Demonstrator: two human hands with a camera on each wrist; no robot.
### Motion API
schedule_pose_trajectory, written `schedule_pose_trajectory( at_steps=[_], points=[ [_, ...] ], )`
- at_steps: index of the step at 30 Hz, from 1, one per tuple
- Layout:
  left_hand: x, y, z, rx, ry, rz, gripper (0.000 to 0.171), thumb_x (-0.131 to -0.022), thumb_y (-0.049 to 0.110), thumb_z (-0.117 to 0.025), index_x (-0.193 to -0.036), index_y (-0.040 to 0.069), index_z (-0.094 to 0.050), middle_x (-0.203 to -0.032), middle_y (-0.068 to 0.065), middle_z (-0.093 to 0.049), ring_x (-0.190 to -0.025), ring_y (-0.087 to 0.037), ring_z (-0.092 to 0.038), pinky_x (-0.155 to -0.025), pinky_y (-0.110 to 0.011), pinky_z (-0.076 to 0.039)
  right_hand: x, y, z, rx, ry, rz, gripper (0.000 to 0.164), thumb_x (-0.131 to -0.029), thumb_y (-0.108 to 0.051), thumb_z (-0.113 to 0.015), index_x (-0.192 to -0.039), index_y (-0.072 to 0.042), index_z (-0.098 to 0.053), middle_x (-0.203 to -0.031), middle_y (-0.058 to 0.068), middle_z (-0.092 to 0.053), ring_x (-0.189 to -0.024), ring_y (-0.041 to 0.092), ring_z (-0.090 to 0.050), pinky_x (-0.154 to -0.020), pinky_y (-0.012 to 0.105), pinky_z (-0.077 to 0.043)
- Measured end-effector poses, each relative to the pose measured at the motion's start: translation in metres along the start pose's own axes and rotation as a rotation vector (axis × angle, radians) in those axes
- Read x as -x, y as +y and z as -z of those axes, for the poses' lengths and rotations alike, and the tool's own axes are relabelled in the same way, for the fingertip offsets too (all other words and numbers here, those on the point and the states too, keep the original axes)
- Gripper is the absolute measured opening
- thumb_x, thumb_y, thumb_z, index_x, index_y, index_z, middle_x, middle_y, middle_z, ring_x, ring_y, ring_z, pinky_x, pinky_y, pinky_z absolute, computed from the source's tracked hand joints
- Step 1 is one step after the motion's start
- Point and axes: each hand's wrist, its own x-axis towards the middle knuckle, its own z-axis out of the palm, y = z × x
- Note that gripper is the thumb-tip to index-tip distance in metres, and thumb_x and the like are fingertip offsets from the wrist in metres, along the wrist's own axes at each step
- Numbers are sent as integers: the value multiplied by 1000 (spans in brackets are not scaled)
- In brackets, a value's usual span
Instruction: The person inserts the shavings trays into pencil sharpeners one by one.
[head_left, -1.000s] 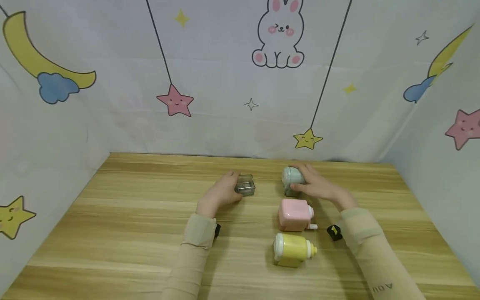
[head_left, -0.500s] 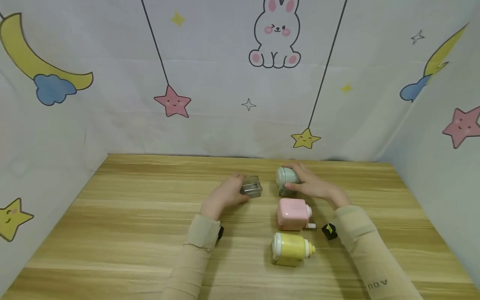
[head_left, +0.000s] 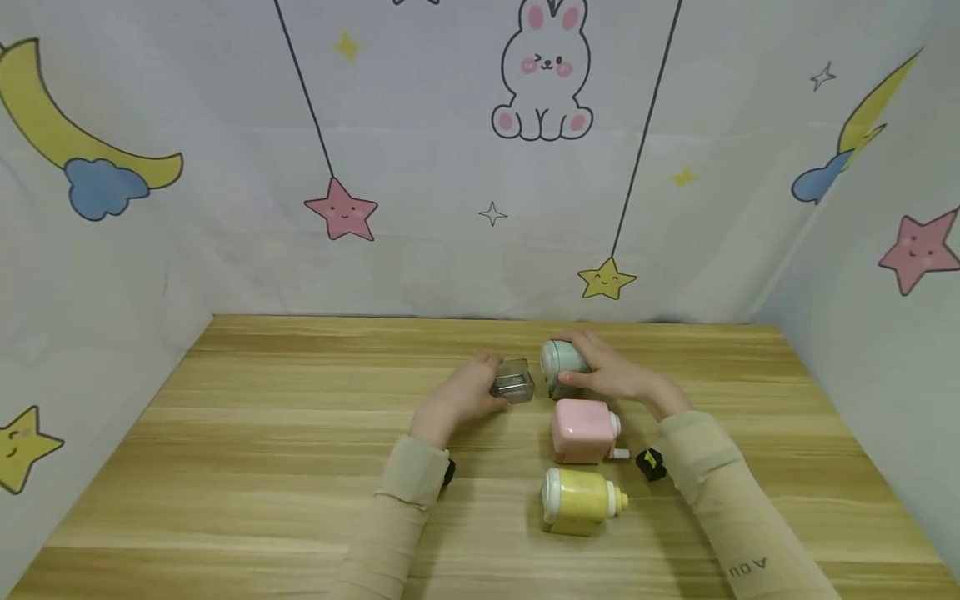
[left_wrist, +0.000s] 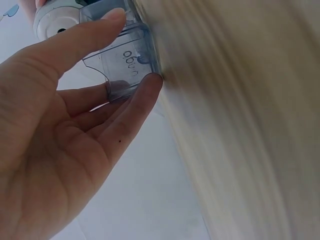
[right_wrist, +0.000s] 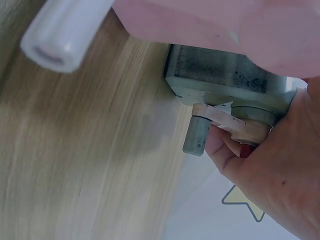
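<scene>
My left hand holds a clear plastic shavings drawer by its sides, thumb on one side and fingers on the other in the left wrist view. Just to its right, my right hand grips a mint-green crank pencil sharpener lying on its side. A narrow gap separates drawer and sharpener in the head view. The right wrist view shows the sharpener's crank handle beside my fingers; dark smudges mark the body. My palm hides part of the green body.
Nearer me lie a pink crank sharpener and a yellow sharpener, in a row below the green one. A small black object is by my right sleeve. White printed cloth encloses the wooden table at back and sides.
The left hand has carried the clear drawer to the right, and the right hand has brought the green sharpener left. The gap between them has narrowed. Pink and yellow sharpeners stay put.
</scene>
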Motion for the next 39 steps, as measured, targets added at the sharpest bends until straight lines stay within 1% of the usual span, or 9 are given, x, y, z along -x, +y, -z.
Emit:
schedule_pose_trajectory(
  at_steps=[8,13,16,18,22,25,29,32,39],
  points=[
    [0,3,-4,-26,-6,-17,68,-75,22,-71,-128,-7,-39,-125,-22,-49,-107,-28,-48,-94,-40,-44,0,-1,-1,16,-8,-11,62,-87,-35,-56,-138,-13,-27,-129,20,-33,-103,30,-39,-82,52,-43],
    [-1,6,-5,-33,-23,-16,69,-75,23,-71,-128,-7,-40,-127,-22,-48,-109,-28,-47,-95,-39,-43,1,0,-2,3,-11,-20,62,-87,-34,-56,-138,-14,-27,-129,19,-33,-102,29,-40,-82,51,-44],
    [-2,6,-6,-36,-31,-20,69,-76,25,-71,-128,-7,-40,-127,-22,-48,-109,-27,-47,-95,-39,-43,0,-1,-4,2,-14,-10,60,-87,-31,-56,-138,-14,-29,-128,19,-34,-102,29,-40,-83,53,-43],
    [-3,6,-7,-38,-38,-19,69,-76,25,-71,-129,-7,-39,-127,-22,-48,-110,-27,-46,-96,-39,-42,0,-6,-4,1,-16,0,59,-88,-27,-56,-137,-12,-29,-129,20,-33,-104,31,-39,-85,55,-42],
    [-3,6,-6,-35,-39,-16,70,-76,26,-71,-129,-7,-39,-128,-23,-48,-112,-28,-46,-97,-39,-41,1,-27,-3,-24,-31,17,56,-88,-19,-55,-136,-6,-29,-133,25,-30,-107,34,-37,-88,59,-38],
    [-3,6,-6,-36,-37,-15,70,-76,26,-71,-129,-7,-39,-127,-23,-48,-111,-28,-46,-97,-39,-42,4,-42,0,-42,-44,18,55,-89,-15,-54,-135,-3,-28,-132,26,-29,-107,35,-37,-88,59,-38],
    [-3,7,-6,-41,-32,-17,69,-76,26,-71,-128,-6,-40,-126,-23,-49,-110,-28,-47,-96,-40,-42,4,-46,1,-44,-49,17,55,-89,-15,-54,-136,-3,-28,-132,26,-29,-107,35,-37,-88,58,-38],
    [-3,7,-6,-45,-35,-16,69,-76,27,-71,-128,-6,-40,-126,-23,-49,-110,-28,-47,-96,-40,-42,3,-44,0,-50,-50,15,55,-89,-17,-54,-136,-4,-28,-134,25,-28,-108,35,-36,-89,59,-37],
    [-4,7,-6,-44,-46,-25,69,-76,27,-70,-128,-7,-40,-128,-23,-48,-112,-28,-45,-97,-39,-41,-7,-10,-10,-23,-56,30,58,-88,-34,-54,-137,-17,-28,-134,17,-29,-108,28,-37,-88,56,-39]
  ],
)
